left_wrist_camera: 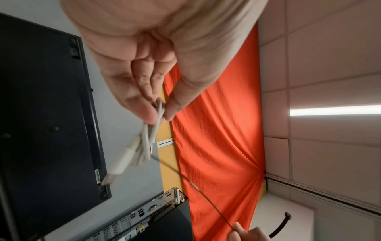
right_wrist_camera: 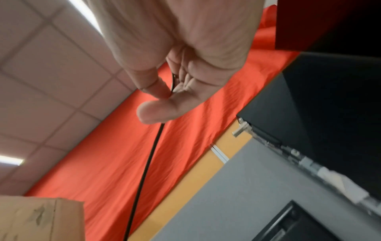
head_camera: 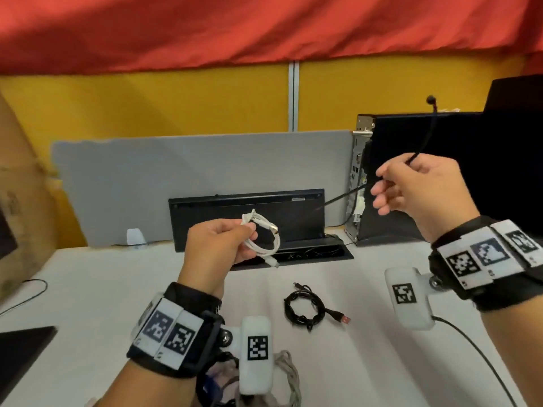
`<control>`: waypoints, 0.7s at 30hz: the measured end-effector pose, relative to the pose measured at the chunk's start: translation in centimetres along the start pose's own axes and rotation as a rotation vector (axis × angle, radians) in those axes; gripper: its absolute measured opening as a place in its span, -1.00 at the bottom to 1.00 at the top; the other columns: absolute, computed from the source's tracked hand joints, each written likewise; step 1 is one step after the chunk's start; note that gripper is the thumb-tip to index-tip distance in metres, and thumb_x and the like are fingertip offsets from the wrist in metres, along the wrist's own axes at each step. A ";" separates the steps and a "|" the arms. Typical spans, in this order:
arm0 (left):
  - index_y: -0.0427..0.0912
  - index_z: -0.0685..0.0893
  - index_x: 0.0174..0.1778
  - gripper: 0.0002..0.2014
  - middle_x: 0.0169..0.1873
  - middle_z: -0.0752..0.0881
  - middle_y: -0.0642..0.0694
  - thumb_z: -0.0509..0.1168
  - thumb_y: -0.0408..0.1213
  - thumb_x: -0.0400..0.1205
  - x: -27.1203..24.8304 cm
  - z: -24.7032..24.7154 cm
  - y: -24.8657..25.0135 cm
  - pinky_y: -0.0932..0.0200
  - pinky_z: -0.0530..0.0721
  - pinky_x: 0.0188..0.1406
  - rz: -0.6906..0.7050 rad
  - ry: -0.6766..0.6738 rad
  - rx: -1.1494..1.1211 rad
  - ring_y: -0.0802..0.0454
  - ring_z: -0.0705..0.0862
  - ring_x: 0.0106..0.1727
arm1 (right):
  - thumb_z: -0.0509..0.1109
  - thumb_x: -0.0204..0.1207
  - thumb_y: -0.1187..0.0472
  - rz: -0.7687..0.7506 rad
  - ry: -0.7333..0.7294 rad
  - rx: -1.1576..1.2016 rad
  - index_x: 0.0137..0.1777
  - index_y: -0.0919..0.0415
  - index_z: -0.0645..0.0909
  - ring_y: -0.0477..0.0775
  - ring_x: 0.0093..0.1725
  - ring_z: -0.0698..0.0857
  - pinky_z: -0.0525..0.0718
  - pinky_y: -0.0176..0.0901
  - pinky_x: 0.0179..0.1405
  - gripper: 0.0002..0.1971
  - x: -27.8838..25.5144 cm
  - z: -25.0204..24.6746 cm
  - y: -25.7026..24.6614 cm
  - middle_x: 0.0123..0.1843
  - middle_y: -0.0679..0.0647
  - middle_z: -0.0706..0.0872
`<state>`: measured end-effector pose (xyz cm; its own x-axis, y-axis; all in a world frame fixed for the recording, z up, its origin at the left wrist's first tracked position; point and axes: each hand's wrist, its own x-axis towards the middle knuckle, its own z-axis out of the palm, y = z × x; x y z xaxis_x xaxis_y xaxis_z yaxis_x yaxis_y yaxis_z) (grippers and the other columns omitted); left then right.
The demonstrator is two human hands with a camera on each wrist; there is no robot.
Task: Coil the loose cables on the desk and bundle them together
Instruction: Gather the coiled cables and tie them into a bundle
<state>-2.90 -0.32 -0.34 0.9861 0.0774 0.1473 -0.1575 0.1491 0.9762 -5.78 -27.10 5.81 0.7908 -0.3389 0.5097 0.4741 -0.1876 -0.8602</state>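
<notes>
My left hand (head_camera: 242,229) is raised above the white desk (head_camera: 117,289) and pinches a coiled white USB cable (head_camera: 266,240) between thumb and fingers. The left wrist view shows that pinch (left_wrist_camera: 161,112), with the white coil (left_wrist_camera: 142,146) and its plug hanging below. My right hand (head_camera: 392,183), higher and to the right, pinches a thin black zip tie (head_camera: 426,136). The tie's head sticks up and its tail runs toward the white coil. The right wrist view shows the tie (right_wrist_camera: 148,163) leaving my pinching fingers (right_wrist_camera: 160,112). A coiled, tied black USB cable (head_camera: 305,309) lies on the desk.
A black keyboard (head_camera: 246,212) leans against the grey partition behind a cable tray. A desktop computer (head_camera: 411,171) stands at the right and a cardboard box (head_camera: 17,186) at the left. A beige cable bundle (head_camera: 289,374) lies near me, and a black cord (head_camera: 476,348) trails at the right.
</notes>
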 end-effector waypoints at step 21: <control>-0.19 0.77 0.02 -0.84 -0.26 0.84 -0.17 0.48 -0.39 0.53 0.4 0.1 -0.6 0.21 0.76 -0.35 0.105 -0.027 -0.009 -0.04 0.83 -0.28 | 0.23 0.55 0.47 0.390 -0.188 0.315 -0.14 0.45 0.65 0.15 -0.45 0.77 0.70 -0.23 -0.52 -0.83 -4.0 10.8 5.6 -0.36 0.31 0.79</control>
<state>-2.44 -0.47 -0.84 0.9652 0.0667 0.2530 -0.2604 0.1506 0.9537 -2.13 -16.83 -0.92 0.9736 -0.1513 0.1711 0.2013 0.2148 -0.9557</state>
